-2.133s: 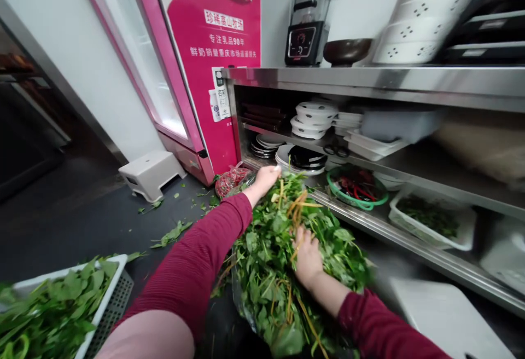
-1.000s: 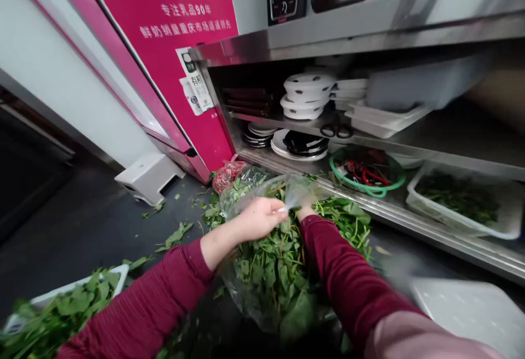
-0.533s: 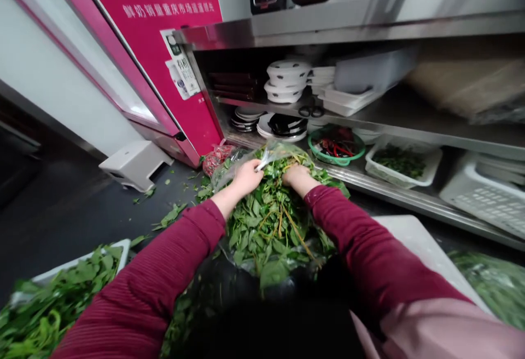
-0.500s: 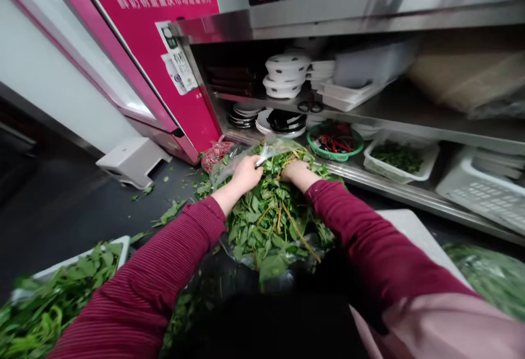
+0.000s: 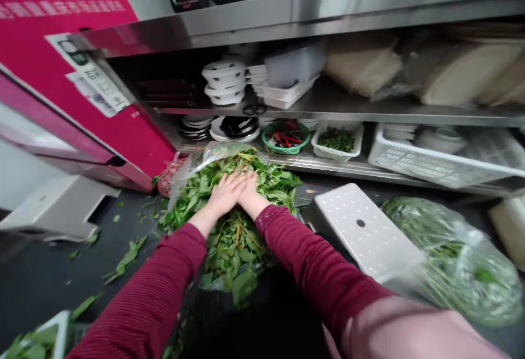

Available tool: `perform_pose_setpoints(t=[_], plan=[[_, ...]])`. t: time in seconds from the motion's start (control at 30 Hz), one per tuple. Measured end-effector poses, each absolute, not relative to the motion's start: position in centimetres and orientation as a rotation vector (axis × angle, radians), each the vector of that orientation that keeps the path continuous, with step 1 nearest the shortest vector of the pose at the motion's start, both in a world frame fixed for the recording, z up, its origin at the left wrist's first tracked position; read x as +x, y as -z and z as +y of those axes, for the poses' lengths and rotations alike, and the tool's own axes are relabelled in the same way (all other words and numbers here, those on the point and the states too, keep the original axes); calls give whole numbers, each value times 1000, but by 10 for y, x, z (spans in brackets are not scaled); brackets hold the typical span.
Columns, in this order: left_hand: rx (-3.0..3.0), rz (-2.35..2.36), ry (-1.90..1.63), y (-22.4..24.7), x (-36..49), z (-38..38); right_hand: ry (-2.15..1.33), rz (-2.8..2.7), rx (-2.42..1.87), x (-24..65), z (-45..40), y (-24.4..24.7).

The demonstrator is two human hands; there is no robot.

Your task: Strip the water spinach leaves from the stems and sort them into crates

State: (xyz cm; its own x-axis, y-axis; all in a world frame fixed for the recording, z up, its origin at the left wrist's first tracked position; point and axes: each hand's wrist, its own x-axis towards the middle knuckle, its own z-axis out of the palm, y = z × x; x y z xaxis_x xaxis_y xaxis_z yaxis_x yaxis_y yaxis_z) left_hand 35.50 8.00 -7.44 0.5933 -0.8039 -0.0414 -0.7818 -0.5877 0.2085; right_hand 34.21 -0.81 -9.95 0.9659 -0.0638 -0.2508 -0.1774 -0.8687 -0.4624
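Note:
A big heap of leafy green stems (image 5: 241, 238) lies in a clear plastic bag (image 5: 180, 184) on the dark floor, the bag's edge folded back at the upper left. My left hand (image 5: 227, 190) lies flat on top of the leaves, its fingers stretched out. Right beside it, touching or slightly overlapping it, my right hand (image 5: 248, 186) presses on the same heap, fingers extended. Neither hand grasps anything. Yellowish stems show below my wrists.
A pale plastic stool (image 5: 348, 227) and a bag of long greens (image 5: 455, 260) are at the right. Another stool (image 5: 53, 206) stands left. Steel shelves (image 5: 295, 113) hold dishes and a green basket (image 5: 286, 150). A white crate (image 5: 61, 329) with leaves is at lower left.
My left hand has let go of the plastic bag's edge and moved onto the leaves. Both hands have come together and now lie flat. The view has turned to the right.

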Motion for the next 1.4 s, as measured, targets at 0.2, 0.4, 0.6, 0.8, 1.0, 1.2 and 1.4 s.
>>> perform_pose_setpoints(t=[0.2,0.4,0.6,0.8,1.0,1.2,1.4], plan=[[2668,-1379,381,113,422,107,-235,-167,-2530,291,-36,70],[2792,-1558,194,116,423,103,262,-184,-2111,235,-130,61],[2959,-1531,251,83,410,86,-259,697,-1929,221,-171,174],[3343,-1581,140,17,373,44,-442,613,-1561,216,-136,232],[2668,-2155,60,49,334,-52,-245,422,-1517,205,-123,201],[2564,-2286,565,121,348,-13,-109,198,-949,178,-115,196],[2519,-2321,508,143,350,23,-217,-55,-622,192,-112,202]])
